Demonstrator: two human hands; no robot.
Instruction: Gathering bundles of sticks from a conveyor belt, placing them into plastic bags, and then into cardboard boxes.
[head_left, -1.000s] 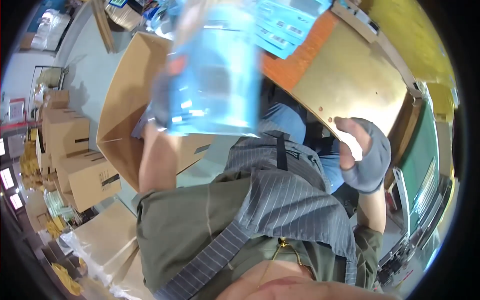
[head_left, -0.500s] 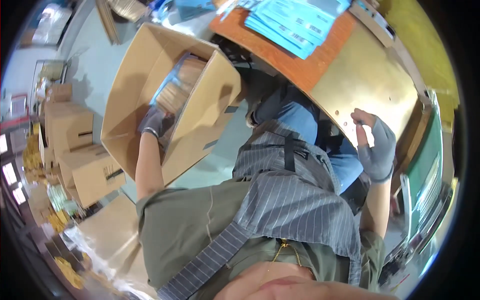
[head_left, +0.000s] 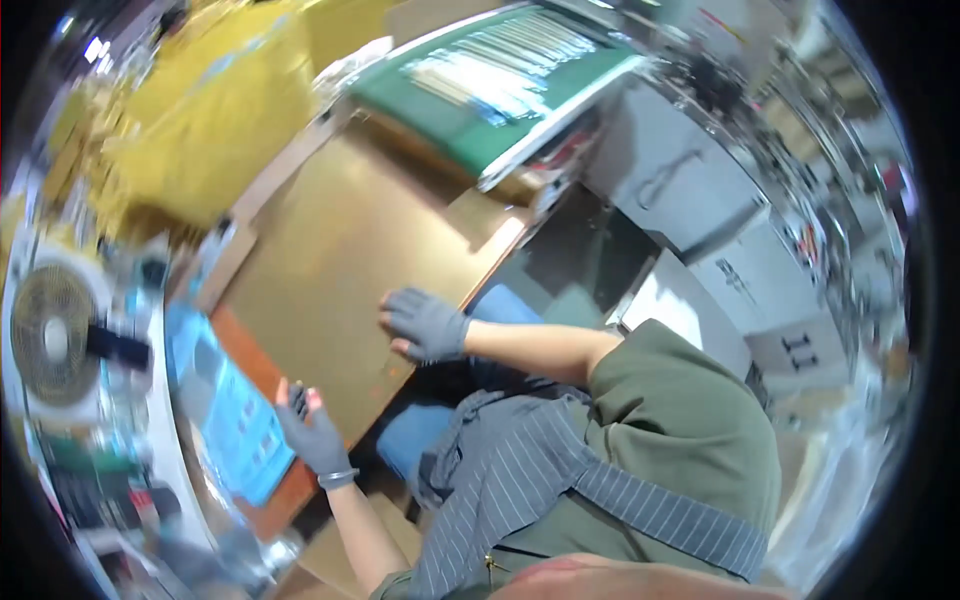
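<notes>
Both my hands wear grey gloves with bare fingertips. My left hand [head_left: 315,438] hangs over the near edge of the table, its fingers apart and nothing visible in it. Beside it lies a stack of light-blue printed packages [head_left: 240,425] on the orange-brown part of the tabletop [head_left: 245,345]. My right hand [head_left: 425,325] is at the edge of the tan board [head_left: 330,250] that covers the rest of the table, fingers spread and holding nothing I can see. The cardboard box [head_left: 345,545] shows only partly, below my left forearm.
A green conveyor belt [head_left: 500,145] carrying a row of thin, pale packets stands beyond the board. Large yellow sacks [head_left: 215,130] are piled at the far left, with a fan [head_left: 52,340] below them. Grey cartons [head_left: 770,280] stand on the right.
The view has swung to the right. My left hand has come out of the cardboard box to beside the blue packages. My right hand, raised before, is now at the board.
</notes>
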